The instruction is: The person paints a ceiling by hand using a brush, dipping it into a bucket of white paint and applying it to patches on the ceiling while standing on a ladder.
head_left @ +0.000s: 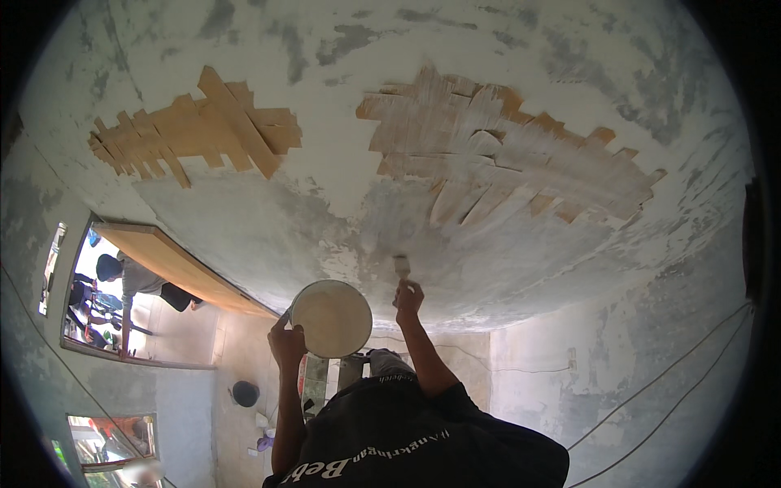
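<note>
My left hand [287,343] grips the rim of a round bucket [332,319], with the thumb over its edge. Pale whitish liquid or paste fills the bucket's opening. My right hand [408,298] is closed around the handle of a flat brush [401,264], whose head is at a damp-looking grey patch of the wall [399,215]. Above the brush, brown strips [504,150] overlap on the wall, many smeared with white and some with loose, curling ends. Further left, a second group of brown strips [191,130] looks mostly uncoated.
At left, a wooden door [183,264] stands open, and a person [138,276] is in the doorway. A dark bucket [245,394] stands on the floor. Cables [659,378] cross the right side. Below the door is a window opening [110,439].
</note>
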The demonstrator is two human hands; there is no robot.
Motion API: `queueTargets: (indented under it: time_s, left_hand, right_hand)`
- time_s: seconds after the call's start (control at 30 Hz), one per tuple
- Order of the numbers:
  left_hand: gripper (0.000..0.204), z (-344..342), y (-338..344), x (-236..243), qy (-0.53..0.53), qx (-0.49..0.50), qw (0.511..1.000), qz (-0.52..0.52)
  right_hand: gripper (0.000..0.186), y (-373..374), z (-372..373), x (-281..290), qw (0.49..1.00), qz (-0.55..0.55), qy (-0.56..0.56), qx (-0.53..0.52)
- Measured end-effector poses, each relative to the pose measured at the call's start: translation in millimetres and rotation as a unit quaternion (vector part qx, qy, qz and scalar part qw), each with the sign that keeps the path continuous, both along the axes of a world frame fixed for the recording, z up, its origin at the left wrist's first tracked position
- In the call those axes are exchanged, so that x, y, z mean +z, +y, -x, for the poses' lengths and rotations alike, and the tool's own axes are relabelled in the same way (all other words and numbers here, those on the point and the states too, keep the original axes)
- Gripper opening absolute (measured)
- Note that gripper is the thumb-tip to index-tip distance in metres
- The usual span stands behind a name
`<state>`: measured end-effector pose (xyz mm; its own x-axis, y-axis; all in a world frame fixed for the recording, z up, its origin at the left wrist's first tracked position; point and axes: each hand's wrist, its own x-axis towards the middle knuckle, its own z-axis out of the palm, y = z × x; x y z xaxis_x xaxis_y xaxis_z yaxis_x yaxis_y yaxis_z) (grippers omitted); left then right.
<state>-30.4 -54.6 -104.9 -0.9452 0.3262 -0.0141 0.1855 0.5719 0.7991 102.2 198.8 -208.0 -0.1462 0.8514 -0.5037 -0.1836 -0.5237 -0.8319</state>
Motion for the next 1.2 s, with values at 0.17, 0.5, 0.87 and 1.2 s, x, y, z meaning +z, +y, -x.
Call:
queueTargets:
  time_s: [0.17, 0.5, 0.87, 1.2]
  left_hand:
    - [0.046, 1, 1, -7, -0.025, -0.001, 1.000, 0.015]
    - [0.047, -5, 3, 7, -0.047, -0.002, 0.999, -0.006]
    - [0.044, -5, 5, 3, -0.006, 0.002, 1.000, -0.030]
    - [0.049, -5, 1, 1, 0.025, -0.056, 0.998, 0.009]
  right_hand:
    - [0.020, -12, 10, 157, 0.990, -0.087, 0.113, -0.007]
    - [0.022, -18, 4, 210, 0.962, -0.228, 0.151, 0.011]
    - [0.020, -30, 4, 58, 0.998, -0.025, 0.036, 0.040]
    - [0.017, -29, 11, 247, 0.969, -0.188, 0.158, 0.027]
